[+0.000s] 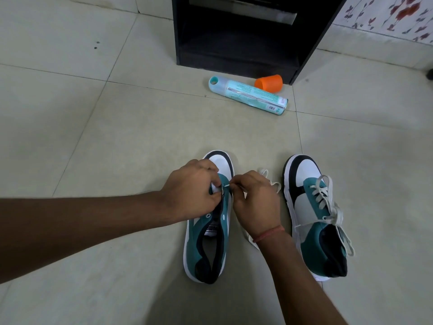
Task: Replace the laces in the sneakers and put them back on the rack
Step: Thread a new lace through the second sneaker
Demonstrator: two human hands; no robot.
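1. I see the unlaced teal, white and black sneaker (208, 233) flat on the pale tiled floor (117, 141), toe pointing away from me, most of its eyelets bare.
2. My left hand (191, 192) is closed on the near-toe part of that sneaker's tongue and eyelet edge, fingers pinched together over it.
3. My right hand (255, 202) is pinched shut on the tip of a white flat shoelace (269, 181) right at the front eyelets, just beside the left fingers; a thin red thread band (269, 234) circles that wrist.
4. The rest of the shoelace trails loose on the floor between the two shoes (part of it is hidden under my right wrist).
5. The matching second sneaker (311, 207) sits to the right, near the first but apart from it, fully laced and tied in a bow.
6. Farther off, a pale turquoise spray can (248, 95) lies on its side, with an orange plastic cap (269, 83) beside it.
7. Behind those stands the black open-fronted shoe rack (246, 31), its lower shelf dark, against a floral-tiled wall (393, 15).
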